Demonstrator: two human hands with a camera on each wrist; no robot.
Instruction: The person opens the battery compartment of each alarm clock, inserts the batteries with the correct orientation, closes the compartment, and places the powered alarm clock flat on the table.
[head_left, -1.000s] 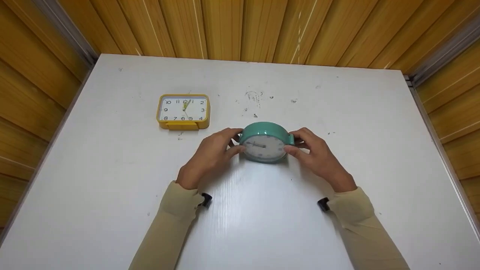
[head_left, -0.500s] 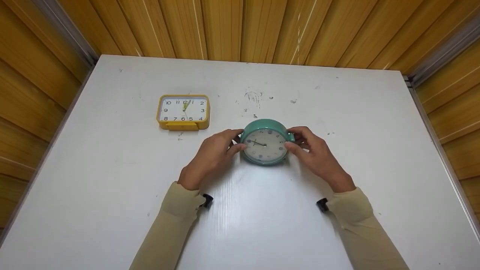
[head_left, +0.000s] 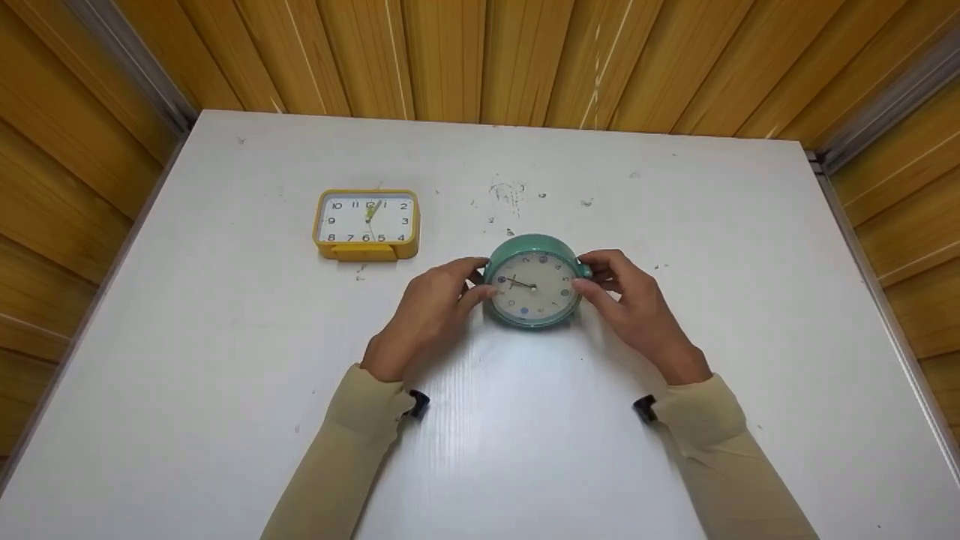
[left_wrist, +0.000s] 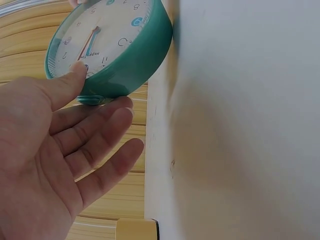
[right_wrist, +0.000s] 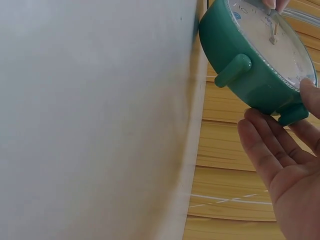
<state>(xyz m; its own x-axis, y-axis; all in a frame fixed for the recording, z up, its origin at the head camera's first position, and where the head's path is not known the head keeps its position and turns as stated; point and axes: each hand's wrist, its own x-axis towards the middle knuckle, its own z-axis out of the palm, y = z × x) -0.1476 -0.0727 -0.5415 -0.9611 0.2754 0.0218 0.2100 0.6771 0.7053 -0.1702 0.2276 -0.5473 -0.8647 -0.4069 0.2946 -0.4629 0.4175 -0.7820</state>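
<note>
A round green alarm clock (head_left: pixel 533 289) with a pale dial is held between both hands near the middle of the white table, its face tilted up toward the head camera. My left hand (head_left: pixel 431 306) pinches its left rim, thumb on the front and fingers behind. On the opposite side my right hand (head_left: pixel 634 304) grips the rim the same way, beside a small green lug. The right wrist view shows a green peg foot (right_wrist: pixel 233 70) on the clock's side. Its lower rim is at or close to the tabletop; contact is unclear. The clock's back is hidden.
A yellow rectangular alarm clock (head_left: pixel 367 223) rests face-up at the back left of the white table (head_left: pixel 225 360). Dark scuff marks dot the surface behind the green clock. Yellow wood-look panels (head_left: pixel 517 60) enclose the table at the back and sides.
Both hands have tilted the green clock back, so its dial faces the head camera more fully. It has also turned slightly clockwise. The yellow clock has stayed put.
</note>
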